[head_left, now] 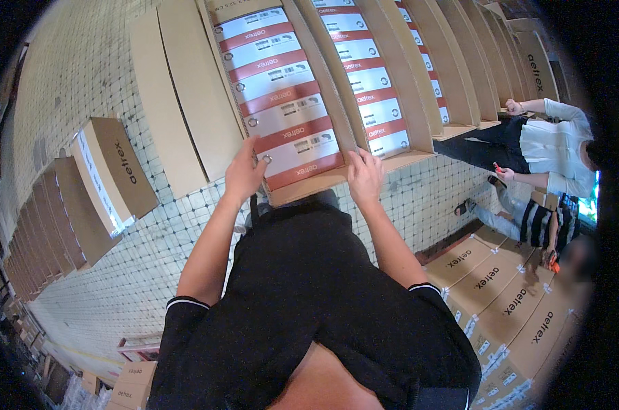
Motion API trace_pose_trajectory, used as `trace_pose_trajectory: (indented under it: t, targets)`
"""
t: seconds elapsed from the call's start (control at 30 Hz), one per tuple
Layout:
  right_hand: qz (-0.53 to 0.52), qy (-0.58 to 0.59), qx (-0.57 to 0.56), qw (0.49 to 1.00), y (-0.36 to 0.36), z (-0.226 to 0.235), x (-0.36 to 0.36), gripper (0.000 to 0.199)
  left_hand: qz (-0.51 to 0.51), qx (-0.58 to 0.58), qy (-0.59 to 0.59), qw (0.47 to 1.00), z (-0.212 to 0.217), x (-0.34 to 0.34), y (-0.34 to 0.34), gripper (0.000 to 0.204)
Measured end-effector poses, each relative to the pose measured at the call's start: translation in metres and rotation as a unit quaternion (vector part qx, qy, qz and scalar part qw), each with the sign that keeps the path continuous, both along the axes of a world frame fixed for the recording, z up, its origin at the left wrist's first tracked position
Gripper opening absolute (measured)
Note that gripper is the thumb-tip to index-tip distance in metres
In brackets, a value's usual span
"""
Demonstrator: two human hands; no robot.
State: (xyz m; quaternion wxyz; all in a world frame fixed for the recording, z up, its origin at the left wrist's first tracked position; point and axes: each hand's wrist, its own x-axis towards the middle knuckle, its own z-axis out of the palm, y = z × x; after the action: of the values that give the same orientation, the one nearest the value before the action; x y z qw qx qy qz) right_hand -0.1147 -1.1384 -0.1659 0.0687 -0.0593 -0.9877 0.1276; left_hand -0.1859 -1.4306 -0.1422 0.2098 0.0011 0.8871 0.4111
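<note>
Right in front of me stands an open cardboard carton [280, 199] packed with a row of red-and-white boxes [302, 147]. At its near left corner is my left hand [243, 172], its thumb stretched toward the nearest box and its fingers against the carton's side. Across from it, my right hand [366, 176] has its fingers curled over the carton's near right edge. Part of those fingertips is hidden behind the cardboard. The carton's side flap [179, 89] is folded outward on the left.
More open cartons with red-and-white boxes [377, 102] line up to the right. Sealed cartons [487, 280] are stacked at lower right, where two people [555, 147] are. Brown cartons [121, 171] stand at left on the tiled floor [179, 225].
</note>
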Motion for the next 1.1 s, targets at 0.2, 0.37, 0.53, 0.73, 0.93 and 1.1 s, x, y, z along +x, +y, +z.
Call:
trace_pose_trajectory:
  t: [0.2,0.37,0.53,0.73,0.93,1.1]
  targets:
    - [0.004,0.005,-0.027,1.000,-0.001,-0.004,-0.011,0.029,0.016,-0.010,-0.041,0.999,-0.002,-0.013,-0.004,0.056]
    - [0.024,-0.003,-0.026,0.999,0.005,-0.003,-0.015,0.025,0.026,-0.018,0.032,0.999,0.000,-0.010,0.002,0.055]
    - [0.030,-0.016,-0.085,0.996,0.005,0.006,-0.017,0.030,0.039,-0.023,0.021,0.999,-0.005,-0.009,0.005,0.055]
    - [0.031,0.062,-0.074,0.995,0.005,0.013,-0.052,0.039,0.072,-0.074,0.089,0.991,-0.021,-0.013,0.024,0.061]
    - [-0.006,-0.108,-0.080,0.991,0.003,0.004,-0.098,0.042,0.149,-0.101,0.115,0.977,-0.036,-0.061,0.038,0.060]
    - [-0.014,-0.107,-0.051,0.993,0.004,0.002,-0.099,0.033,0.167,-0.159,0.120,0.966,-0.039,-0.106,0.039,0.054]
